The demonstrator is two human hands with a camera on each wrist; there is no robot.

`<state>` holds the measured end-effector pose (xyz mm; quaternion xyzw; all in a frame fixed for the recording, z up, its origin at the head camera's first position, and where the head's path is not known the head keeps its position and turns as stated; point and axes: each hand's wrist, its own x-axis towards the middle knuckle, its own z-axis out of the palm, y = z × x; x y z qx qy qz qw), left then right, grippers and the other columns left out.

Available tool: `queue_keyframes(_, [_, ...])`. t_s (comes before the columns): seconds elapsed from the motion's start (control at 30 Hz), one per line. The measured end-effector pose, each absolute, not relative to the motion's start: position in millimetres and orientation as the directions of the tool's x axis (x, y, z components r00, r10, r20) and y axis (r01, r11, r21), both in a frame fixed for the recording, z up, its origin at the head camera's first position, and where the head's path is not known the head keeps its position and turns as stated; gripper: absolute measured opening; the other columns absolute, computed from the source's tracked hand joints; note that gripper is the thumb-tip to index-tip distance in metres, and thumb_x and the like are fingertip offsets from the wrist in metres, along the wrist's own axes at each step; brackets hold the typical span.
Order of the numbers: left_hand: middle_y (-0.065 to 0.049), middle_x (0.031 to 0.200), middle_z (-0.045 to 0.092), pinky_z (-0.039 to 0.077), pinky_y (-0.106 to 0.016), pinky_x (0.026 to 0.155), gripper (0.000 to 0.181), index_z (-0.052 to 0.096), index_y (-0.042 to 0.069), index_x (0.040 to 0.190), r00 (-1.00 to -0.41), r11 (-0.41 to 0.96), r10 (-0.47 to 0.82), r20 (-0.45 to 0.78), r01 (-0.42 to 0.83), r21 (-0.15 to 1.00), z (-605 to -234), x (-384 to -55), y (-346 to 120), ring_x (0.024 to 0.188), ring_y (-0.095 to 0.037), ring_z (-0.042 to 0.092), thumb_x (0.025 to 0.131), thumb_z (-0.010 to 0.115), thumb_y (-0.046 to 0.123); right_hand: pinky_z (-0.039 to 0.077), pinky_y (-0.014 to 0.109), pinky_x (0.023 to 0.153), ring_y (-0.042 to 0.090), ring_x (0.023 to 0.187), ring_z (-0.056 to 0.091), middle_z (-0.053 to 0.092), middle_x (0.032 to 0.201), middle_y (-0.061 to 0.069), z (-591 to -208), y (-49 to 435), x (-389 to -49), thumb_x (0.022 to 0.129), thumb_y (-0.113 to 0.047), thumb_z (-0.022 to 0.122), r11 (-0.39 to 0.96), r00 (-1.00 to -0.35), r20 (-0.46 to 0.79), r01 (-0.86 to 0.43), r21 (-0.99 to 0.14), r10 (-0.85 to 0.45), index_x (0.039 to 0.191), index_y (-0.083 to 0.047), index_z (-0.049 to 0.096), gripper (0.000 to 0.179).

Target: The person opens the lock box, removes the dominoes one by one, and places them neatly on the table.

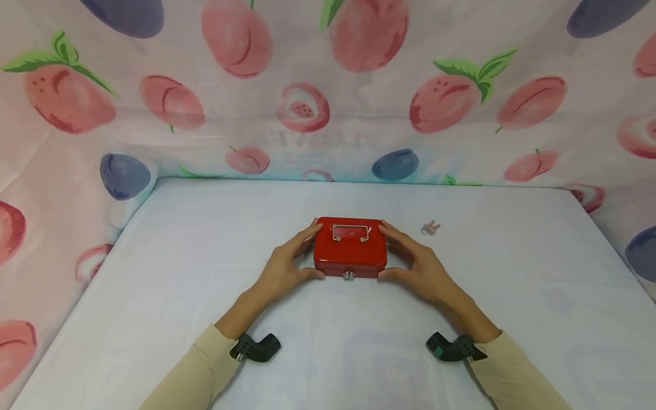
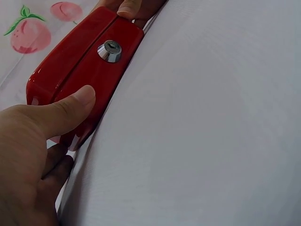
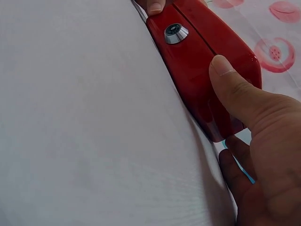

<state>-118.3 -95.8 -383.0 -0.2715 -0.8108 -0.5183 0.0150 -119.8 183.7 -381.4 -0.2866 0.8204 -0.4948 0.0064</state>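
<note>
A red cash box (image 1: 351, 253) with a wire handle (image 1: 351, 232) on its lid sits on the white table, lid down. Its round silver lock (image 2: 109, 51) is on the front face, facing the person. My left hand (image 1: 283, 267) grips the left end, its thumb on the front face and its fingers reaching along the side. At the other end my right hand (image 1: 427, 272) grips the box the same way; the right wrist view shows its thumb (image 3: 230, 84) across the front corner. Parts of the fingers are hidden behind the box.
Small keys (image 1: 430, 228) lie on the table to the right of the box, beyond the right hand. A white cloth covers the table (image 1: 205, 228). Fruit-printed fabric (image 1: 359, 114) hangs behind it and along both sides.
</note>
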Motion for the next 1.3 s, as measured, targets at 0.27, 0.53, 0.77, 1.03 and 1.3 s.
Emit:
queue_keyframes(0.27, [-0.010, 0.141, 0.029, 0.037, -0.044, 0.093, 0.081, 0.033, 0.007, 0.137, -0.863, 0.317, 0.426, 0.271, 0.423, 0.849, -380, -117, -95, 0.119, -0.027, 0.041, 0.068, 0.074, -0.002, 0.039, 0.030, 0.092, 0.011, 0.123, 0.037, 0.028, 0.142, -0.009, -406, 193, -132, 0.071, -0.015, 0.074, 0.406, -0.848, 0.252, -0.459, -0.790, -0.467, 0.139, -0.026, 0.032, 0.080])
queue_keyframes(0.53, [-0.011, 0.139, 0.033, 0.041, -0.041, 0.089, 0.078, 0.035, 0.007, 0.136, -0.864, 0.282, 0.431, 0.263, 0.405, 0.870, -379, -117, -96, 0.113, -0.026, 0.048, 0.069, 0.072, -0.004, 0.038, 0.028, 0.093, 0.009, 0.121, 0.038, 0.029, 0.141, -0.011, -408, 193, -133, 0.072, -0.019, 0.074, 0.398, -0.857, 0.241, -0.438, -0.806, -0.455, 0.139, -0.027, 0.032, 0.080])
queue_keyframes(0.77, [-0.011, 0.137, 0.035, 0.038, -0.040, 0.093, 0.077, 0.036, 0.008, 0.136, -0.868, 0.271, 0.419, 0.268, 0.401, 0.875, -380, -117, -98, 0.114, -0.024, 0.047, 0.070, 0.072, -0.002, 0.037, 0.027, 0.094, 0.009, 0.120, 0.040, 0.031, 0.140, -0.012, -407, 194, -134, 0.071, -0.018, 0.074, 0.390, -0.862, 0.233, -0.425, -0.817, -0.451, 0.139, -0.028, 0.031, 0.081])
queue_keyframes(1.03, [-0.013, 0.137, 0.035, 0.038, -0.040, 0.093, 0.077, 0.036, 0.005, 0.136, -0.857, 0.248, 0.418, 0.303, 0.428, 0.869, -380, -118, -98, 0.112, -0.026, 0.049, 0.069, 0.072, -0.003, 0.037, 0.029, 0.094, 0.011, 0.119, 0.041, 0.032, 0.140, -0.011, -407, 195, -135, 0.072, -0.015, 0.073, 0.360, -0.855, 0.232, -0.421, -0.832, -0.463, 0.140, -0.027, 0.030, 0.081])
queue_keyframes(1.3, [-0.016, 0.135, 0.038, 0.038, -0.042, 0.092, 0.078, 0.036, 0.003, 0.136, -0.852, 0.249, 0.413, 0.322, 0.446, 0.860, -379, -116, -99, 0.110, -0.028, 0.050, 0.067, 0.073, -0.001, 0.038, 0.037, 0.093, 0.018, 0.118, 0.044, 0.036, 0.138, -0.003, -398, 193, -130, 0.076, -0.019, 0.070, 0.393, -0.862, 0.208, -0.410, -0.823, -0.463, 0.141, -0.025, 0.028, 0.078])
